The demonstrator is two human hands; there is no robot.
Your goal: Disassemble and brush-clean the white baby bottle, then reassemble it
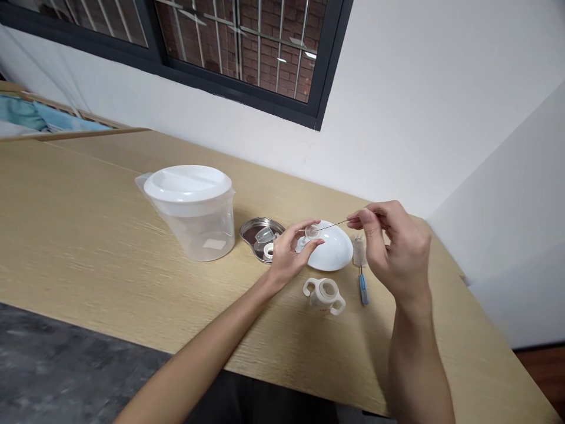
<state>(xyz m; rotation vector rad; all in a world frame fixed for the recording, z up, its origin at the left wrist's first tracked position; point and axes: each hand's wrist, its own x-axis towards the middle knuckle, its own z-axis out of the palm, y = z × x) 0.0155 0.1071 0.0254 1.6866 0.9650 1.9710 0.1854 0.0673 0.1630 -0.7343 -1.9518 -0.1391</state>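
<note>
My left hand (293, 247) pinches a small clear bottle nipple (311, 231) between thumb and fingers, its round opening turned towards me. Closed on the end of a thin wire brush (333, 225) is my right hand (391, 244). The brush's far tip reaches into the nipple's opening; its bristles are too small to make out. Behind and below the nipple lies a white bowl (333, 250). Nearer to me a baby bottle (326, 291) with two white handles stands on the table with its top uncovered.
A bottle brush (362, 282) with a blue handle lies right of the bowl. To the left, a metal tray (249, 227) holds a clear cap (265, 235) and a white ring (268, 251). A lidded plastic pitcher (198, 229) stands further left on the wooden table (110, 235).
</note>
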